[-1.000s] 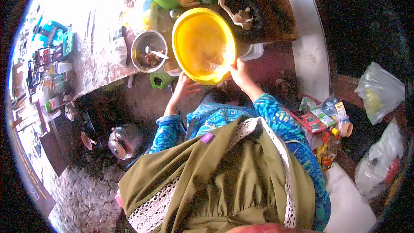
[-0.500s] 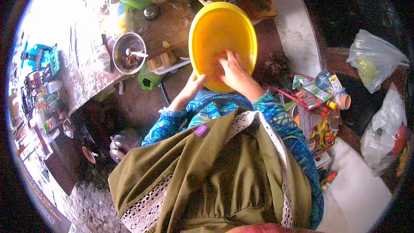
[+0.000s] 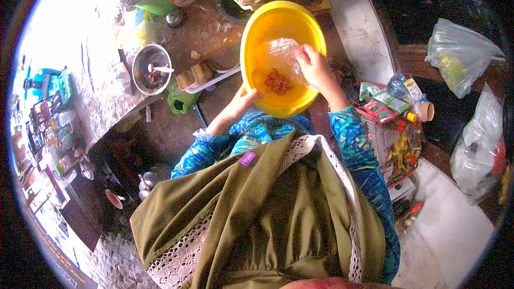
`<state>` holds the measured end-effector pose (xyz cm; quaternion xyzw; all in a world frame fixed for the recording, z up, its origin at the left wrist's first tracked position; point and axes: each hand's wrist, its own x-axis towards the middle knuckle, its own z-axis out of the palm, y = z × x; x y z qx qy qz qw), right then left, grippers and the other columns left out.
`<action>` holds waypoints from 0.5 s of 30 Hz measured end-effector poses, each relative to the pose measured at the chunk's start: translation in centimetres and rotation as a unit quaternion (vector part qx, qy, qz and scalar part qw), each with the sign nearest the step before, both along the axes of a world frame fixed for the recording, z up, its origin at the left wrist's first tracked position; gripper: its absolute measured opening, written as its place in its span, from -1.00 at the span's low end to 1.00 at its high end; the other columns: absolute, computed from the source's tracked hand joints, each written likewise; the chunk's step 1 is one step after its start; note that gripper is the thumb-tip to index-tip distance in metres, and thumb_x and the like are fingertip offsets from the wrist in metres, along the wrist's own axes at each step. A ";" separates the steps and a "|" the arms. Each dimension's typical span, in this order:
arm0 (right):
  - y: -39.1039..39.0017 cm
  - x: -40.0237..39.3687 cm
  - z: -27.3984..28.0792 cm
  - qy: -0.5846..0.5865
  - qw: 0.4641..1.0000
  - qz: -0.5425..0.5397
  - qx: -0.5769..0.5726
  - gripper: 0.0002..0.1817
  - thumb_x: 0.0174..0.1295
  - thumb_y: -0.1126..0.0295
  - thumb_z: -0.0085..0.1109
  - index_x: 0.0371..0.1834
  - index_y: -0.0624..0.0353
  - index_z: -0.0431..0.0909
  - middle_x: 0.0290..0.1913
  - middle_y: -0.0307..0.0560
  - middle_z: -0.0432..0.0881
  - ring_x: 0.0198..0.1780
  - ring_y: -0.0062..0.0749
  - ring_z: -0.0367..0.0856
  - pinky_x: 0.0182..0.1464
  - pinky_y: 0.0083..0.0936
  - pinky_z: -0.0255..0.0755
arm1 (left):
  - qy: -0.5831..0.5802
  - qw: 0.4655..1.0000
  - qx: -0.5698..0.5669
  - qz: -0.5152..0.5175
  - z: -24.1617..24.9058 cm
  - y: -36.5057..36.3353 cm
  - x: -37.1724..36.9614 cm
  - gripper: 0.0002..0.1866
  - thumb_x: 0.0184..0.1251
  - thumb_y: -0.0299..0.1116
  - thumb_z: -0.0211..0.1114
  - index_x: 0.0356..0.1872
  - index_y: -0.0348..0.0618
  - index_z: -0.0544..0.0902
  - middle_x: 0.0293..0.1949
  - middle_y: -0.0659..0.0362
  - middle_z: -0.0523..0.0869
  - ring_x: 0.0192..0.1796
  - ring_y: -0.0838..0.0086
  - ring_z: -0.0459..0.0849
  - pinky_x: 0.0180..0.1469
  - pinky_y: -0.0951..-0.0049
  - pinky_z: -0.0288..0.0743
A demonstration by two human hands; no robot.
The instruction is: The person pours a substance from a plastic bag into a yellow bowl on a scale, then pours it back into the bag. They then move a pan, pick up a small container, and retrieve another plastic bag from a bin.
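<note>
A yellow plastic basin (image 3: 258, 40) is tipped up in front of my body, over my lap. My left hand (image 3: 242, 101) grips its lower left rim, thumb on the inside. Pinched in my right hand (image 3: 316, 70) is a crumpled clear plastic bag (image 3: 284, 47), which hangs inside the basin. A small heap of reddish-orange pieces (image 3: 277, 82) lies on the basin's bottom, below the bag; what they are I cannot make out.
On the table at left stands a metal bowl (image 3: 140, 77) holding dark food and a white-handled utensil. A dark pan (image 3: 230, 8) sits behind the basin. To the right are a crate of packets (image 3: 383, 104) and hanging plastic bags (image 3: 455, 61).
My right hand has risen from the basin's bottom toward its right side, and the clear bag now shows in it. The reddish-orange heap has come into view. The basin has shifted slightly right.
</note>
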<state>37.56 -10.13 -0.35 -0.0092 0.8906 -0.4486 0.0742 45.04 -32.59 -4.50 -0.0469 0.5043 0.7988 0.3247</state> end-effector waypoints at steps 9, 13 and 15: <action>0.1 0.4 3.3 -0.010 0.993 0.117 -0.009 -0.67 0.29 0.20 -0.07 -0.17 0.26 0.50 -0.24 0.13 0.60 -0.16 -0.09 0.58 -0.11 -0.36 0.43 | -0.022 0.999 0.025 -0.002 0.2 0.0 -0.2 -0.43 0.28 -0.15 0.08 0.25 -0.15 0.20 0.11 0.16 0.43 0.07 0.43 0.47 0.06 0.36 0.41; 0.1 -0.4 3.8 -0.089 0.980 0.162 -0.079 -0.56 0.31 0.09 -0.14 -0.26 0.30 0.54 -0.27 0.17 0.60 -0.18 -0.02 0.57 -0.11 -0.33 0.40 | -0.008 1.000 -0.025 -0.002 0.0 0.0 -0.5 -0.37 0.27 -0.10 0.10 0.29 -0.09 0.12 0.15 0.19 0.37 0.11 0.47 0.39 0.07 0.42 0.38; -0.2 -0.8 4.0 -0.099 0.978 0.144 -0.117 -0.52 0.28 0.04 -0.09 -0.35 0.32 0.55 -0.31 0.20 0.59 -0.22 0.03 0.56 -0.15 -0.26 0.40 | -0.003 0.999 -0.030 0.025 1.1 0.6 -0.8 -0.34 0.25 -0.18 0.13 0.31 -0.09 0.07 0.16 0.18 0.34 0.16 0.45 0.33 0.16 0.43 0.28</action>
